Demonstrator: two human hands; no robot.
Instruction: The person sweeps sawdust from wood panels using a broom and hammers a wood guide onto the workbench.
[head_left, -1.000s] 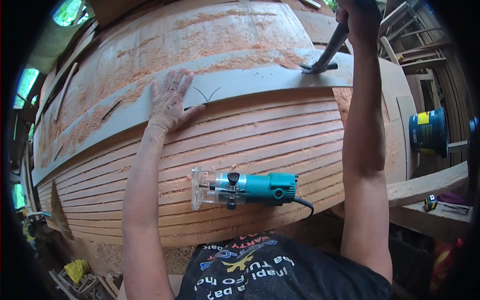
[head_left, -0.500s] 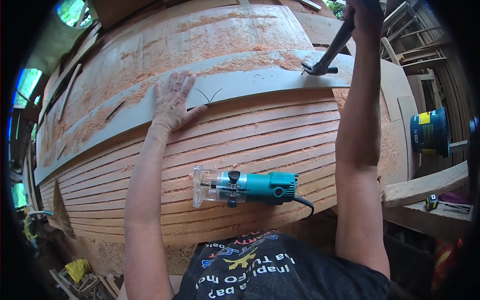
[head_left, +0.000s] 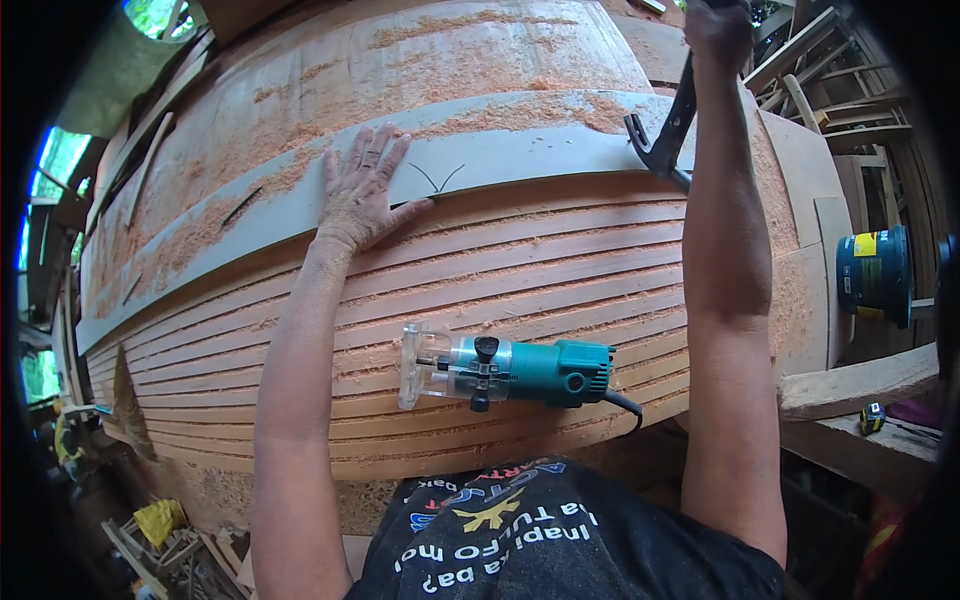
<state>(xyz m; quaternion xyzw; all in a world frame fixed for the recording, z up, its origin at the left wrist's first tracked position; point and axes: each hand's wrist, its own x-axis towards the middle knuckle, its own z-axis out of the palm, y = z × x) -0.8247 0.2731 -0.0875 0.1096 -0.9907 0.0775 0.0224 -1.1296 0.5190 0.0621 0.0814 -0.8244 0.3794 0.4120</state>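
Observation:
My left hand (head_left: 365, 190) lies flat with fingers spread on a long pale board strip (head_left: 500, 152), which has sawdust and dark pen-like marks on it. My right hand (head_left: 718, 35), high at the right, grips a dark hammer (head_left: 662, 145) by its handle; the forked claw hangs over the strip's right part. Beneath the strip's near edge lies a grooved wooden panel (head_left: 510, 250). A teal trim router (head_left: 560, 373) with a clear base rests on its side on that panel, between my forearms, its cord trailing right.
Sawdust-covered sheets (head_left: 480, 50) lie beyond the strip. At the right are a dark bucket (head_left: 870, 272), a rough plank (head_left: 855, 380), a tape measure (head_left: 872, 419) and piled offcuts (head_left: 840, 70). A yellow cloth (head_left: 160, 518) and scrap wood lie low at the left.
The hammer head has swung round from lying sideways to having its claw tilted upward, slightly farther right. My left hand stays flat on the strip while the whole view has shifted a little.

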